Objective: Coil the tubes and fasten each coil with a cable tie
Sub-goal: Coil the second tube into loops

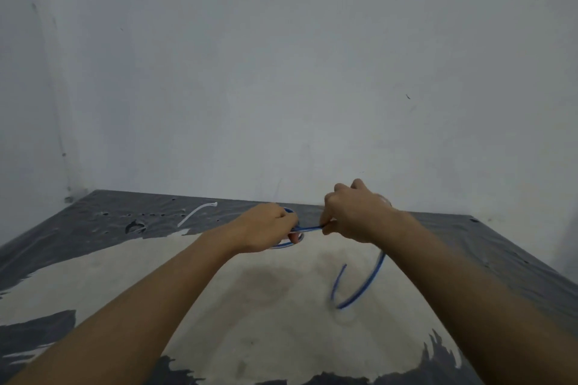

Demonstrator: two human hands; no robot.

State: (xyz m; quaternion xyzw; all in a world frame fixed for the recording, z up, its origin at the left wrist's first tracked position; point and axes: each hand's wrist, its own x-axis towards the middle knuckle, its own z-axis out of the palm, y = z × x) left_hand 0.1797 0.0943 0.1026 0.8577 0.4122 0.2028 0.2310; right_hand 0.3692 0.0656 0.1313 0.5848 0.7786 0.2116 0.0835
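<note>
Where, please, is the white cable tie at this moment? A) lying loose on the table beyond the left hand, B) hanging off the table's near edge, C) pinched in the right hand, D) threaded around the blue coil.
A: the white cable tie lies by itself on the dark part of the table, apart from both the left hand and the right hand, which hold the blue tube.

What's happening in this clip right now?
A person is winding a blue tube into a coil over a worn grey table. The left hand grips the small loops already formed, while the right hand pinches the tube beside it, feeding more in. The tube's loose end hangs curved below the right wrist. A white cable tie lies unused on the table, to the left.
</note>
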